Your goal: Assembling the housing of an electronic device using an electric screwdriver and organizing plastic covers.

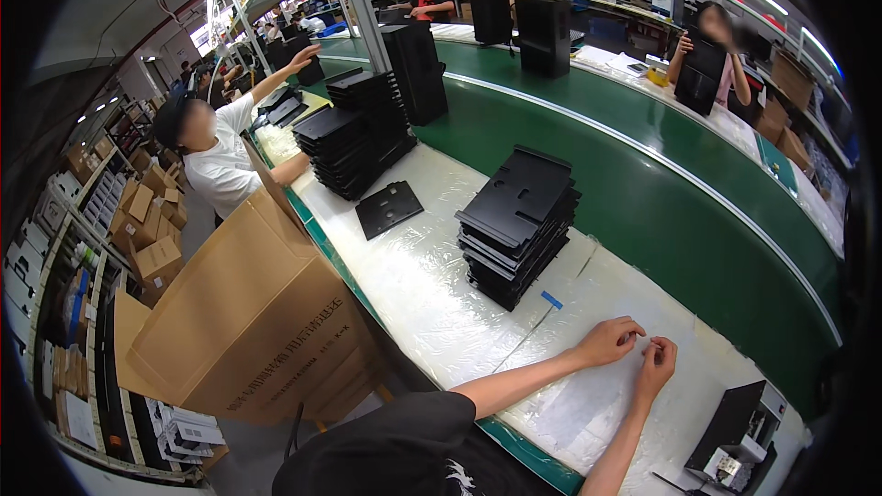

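"So, how far along are things, starting from the left?"

"Past the cardboard box [266, 312], a far stack of black plates [338, 156] is piled up, with a single plate [390, 209] lying flat just beside it, unstacked."

"And the nearer stack [517, 220]?"

"Also piled, on the film-covered table [450, 312], just beside a blue strip [551, 300]. Its top is flat and black with slots and cutouts; edges uneven, a few greyer. What's left, I can't judge."

"What of the grip?"

"Further right, the left hand [609, 342] and right hand [657, 365] sit close together, fingers curled; whether they pinch something small, I can't tell. Rightmost, a black unit [726, 422] shows metal parts."
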{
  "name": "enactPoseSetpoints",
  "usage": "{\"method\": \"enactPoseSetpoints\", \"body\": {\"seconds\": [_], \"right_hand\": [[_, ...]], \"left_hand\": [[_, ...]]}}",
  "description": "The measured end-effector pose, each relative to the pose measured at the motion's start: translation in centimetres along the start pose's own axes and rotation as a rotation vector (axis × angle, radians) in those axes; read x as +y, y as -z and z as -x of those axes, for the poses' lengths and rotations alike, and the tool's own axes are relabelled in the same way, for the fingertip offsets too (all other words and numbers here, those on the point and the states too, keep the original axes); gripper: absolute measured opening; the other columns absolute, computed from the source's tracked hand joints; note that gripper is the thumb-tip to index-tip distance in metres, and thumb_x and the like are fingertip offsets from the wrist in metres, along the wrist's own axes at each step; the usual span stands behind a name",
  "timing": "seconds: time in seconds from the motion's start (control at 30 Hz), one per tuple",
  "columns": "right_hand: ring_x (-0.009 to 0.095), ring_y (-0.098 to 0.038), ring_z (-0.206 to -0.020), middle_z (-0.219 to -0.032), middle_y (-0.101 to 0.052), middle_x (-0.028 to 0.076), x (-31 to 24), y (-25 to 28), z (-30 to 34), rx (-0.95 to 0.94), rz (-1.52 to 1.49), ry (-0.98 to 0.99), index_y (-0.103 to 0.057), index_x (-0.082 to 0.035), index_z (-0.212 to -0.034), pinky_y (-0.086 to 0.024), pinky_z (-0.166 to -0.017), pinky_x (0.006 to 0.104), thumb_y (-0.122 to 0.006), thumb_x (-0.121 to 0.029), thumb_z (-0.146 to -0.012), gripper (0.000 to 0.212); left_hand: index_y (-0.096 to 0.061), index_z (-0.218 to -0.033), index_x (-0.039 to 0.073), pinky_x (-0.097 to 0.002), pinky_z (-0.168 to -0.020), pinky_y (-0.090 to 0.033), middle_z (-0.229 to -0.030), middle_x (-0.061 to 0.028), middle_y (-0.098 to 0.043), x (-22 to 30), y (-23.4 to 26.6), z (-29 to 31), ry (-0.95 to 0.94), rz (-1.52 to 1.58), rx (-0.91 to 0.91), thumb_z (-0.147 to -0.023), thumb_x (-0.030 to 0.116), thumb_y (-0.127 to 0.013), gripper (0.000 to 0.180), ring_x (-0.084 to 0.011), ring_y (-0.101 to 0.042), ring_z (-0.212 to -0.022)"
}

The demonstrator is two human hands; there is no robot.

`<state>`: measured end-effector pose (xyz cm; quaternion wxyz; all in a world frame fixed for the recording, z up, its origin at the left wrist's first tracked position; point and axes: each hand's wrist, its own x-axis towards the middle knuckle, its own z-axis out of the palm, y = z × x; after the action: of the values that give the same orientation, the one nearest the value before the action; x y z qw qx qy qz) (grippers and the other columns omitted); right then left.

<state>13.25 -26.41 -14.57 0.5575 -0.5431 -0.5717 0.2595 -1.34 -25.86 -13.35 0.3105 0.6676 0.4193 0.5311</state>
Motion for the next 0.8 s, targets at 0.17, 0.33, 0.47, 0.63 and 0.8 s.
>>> {"method": "enactPoseSetpoints", "body": {"seconds": [0.17,0.33,0.47,0.63,0.8], "right_hand": [[0.014,-0.053,-0.067,-0.083,-0.055,0.006,-0.7,-0.2,0.1,-0.020,0.085,0.081,-0.058,0.000,-0.086,-0.043,-0.062,0.0246,-0.057,0.003,-0.076,0.010],[0.014,-0.053,-0.067,-0.080,-0.055,0.006,-1.0,-0.2,0.0,-0.073,0.101,0.112,-0.057,0.000,-0.081,-0.043,-0.062,0.0248,-0.059,0.003,-0.073,0.008],[0.014,-0.052,-0.067,-0.078,-0.054,0.006,-1.0,-0.3,0.1,-0.067,0.073,0.090,-0.055,0.000,-0.080,-0.043,-0.063,0.0248,-0.059,0.004,-0.073,0.009],[0.013,-0.050,-0.067,-0.075,-0.053,0.005,0.3,-0.3,0.0,-0.073,0.052,0.067,-0.053,0.000,-0.081,-0.043,-0.065,0.0243,-0.058,0.003,-0.073,0.010],[0.013,-0.048,-0.068,-0.074,-0.052,0.004,-0.6,-0.3,0.2,-0.065,0.028,0.013,-0.053,0.000,-0.080,-0.041,-0.065,0.0251,-0.058,0.002,-0.075,0.007]], "left_hand": [[-0.063,-0.089,0.005,-0.0296,-0.056,-0.043,-0.080,-0.0080,-0.058,0.4,0.4,0.0,-0.001,-0.033,-0.101,-0.076,0.003,-0.055,0.016,-0.0196,-0.054,-0.061],[-0.063,-0.088,0.006,-0.0296,-0.055,-0.042,-0.079,-0.0076,-0.058,0.1,0.4,-0.2,-0.003,-0.017,-0.090,-0.076,0.004,-0.054,0.015,-0.0194,-0.053,-0.061],[-0.063,-0.086,0.005,-0.0295,-0.055,-0.042,-0.078,-0.0079,-0.059,0.3,0.5,-0.2,0.046,-0.015,-0.122,-0.075,0.004,-0.055,0.014,-0.0193,-0.054,-0.061],[-0.062,-0.084,0.004,-0.0304,-0.055,-0.043,-0.077,-0.0092,-0.059,0.1,0.3,-0.1,0.039,0.010,-0.070,-0.074,0.005,-0.056,0.012,-0.0204,-0.055,-0.060],[-0.061,-0.081,0.005,-0.0340,-0.058,-0.044,-0.075,-0.0104,-0.059,1.0,0.7,-0.2,0.088,-0.001,-0.122,-0.073,0.008,-0.057,0.009,-0.0233,-0.056,-0.062]]}}
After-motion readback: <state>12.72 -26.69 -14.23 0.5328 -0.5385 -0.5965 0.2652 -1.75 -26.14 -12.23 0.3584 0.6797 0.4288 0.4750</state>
